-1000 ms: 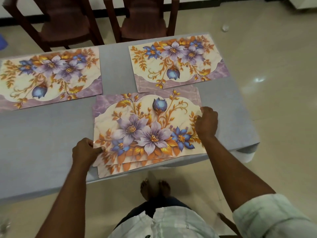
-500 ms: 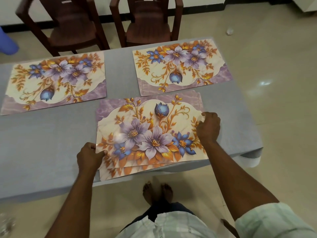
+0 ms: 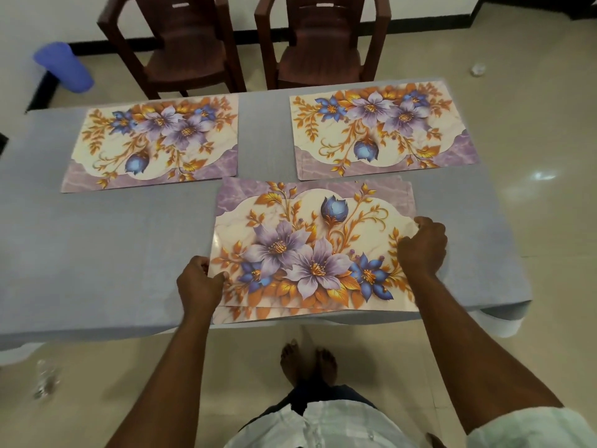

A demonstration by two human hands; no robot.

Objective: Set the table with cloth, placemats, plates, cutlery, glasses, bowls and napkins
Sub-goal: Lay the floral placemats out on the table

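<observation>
A grey cloth [image 3: 106, 253] covers the table. Two floral placemats lie flat on its far side, one at the left [image 3: 155, 143] and one at the right [image 3: 381, 130]. Near the front edge a small stack of matching placemats [image 3: 310, 250] overhangs the table slightly. My left hand [image 3: 198, 282] pinches the top mat at its near left corner. My right hand [image 3: 421, 245] grips the top mat's right edge, fingers curled over it. The top mat looks slightly raised off the mats beneath.
Two dark brown plastic chairs [image 3: 181, 43] [image 3: 319, 40] stand behind the table's far edge. A blue cylinder [image 3: 64, 67] lies on the floor at the far left. The person's bare feet [image 3: 307, 363] stand on the tiled floor below the front edge.
The view has tilted up so the chairs show more fully. Both hands keep their hold on the top placemat, which has shifted very little.
</observation>
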